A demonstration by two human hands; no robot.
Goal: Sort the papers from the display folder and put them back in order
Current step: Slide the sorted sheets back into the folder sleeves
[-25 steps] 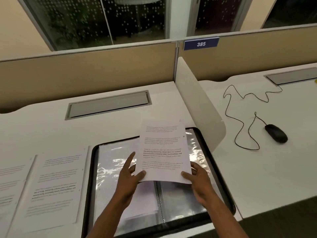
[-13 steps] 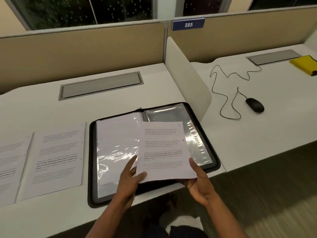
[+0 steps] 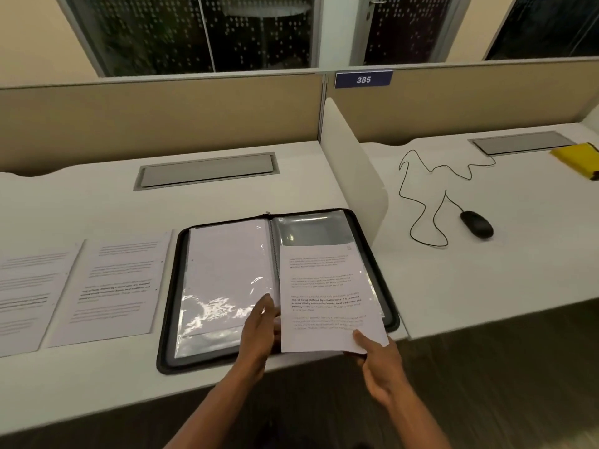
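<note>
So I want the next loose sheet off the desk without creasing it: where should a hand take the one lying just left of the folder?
Probably the printed sheet's near edge, approached from the desk front. It lies flat, clear of the display folder, so fingers can slide that edge past the desk rim and pinch.

Both forearms bare, reaching forward from bottom of view, angled toward each other. Left hand edge-on, palm facing right, fingers extended forward and slightly up, thumb side on top; fingertips at left edge of held sheet. Right hand lower, palm turned up and inward, thumb lying on top of sheet near its bottom right corner, remaining fingers curled beneath. Right wrist bent slightly back.
</note>
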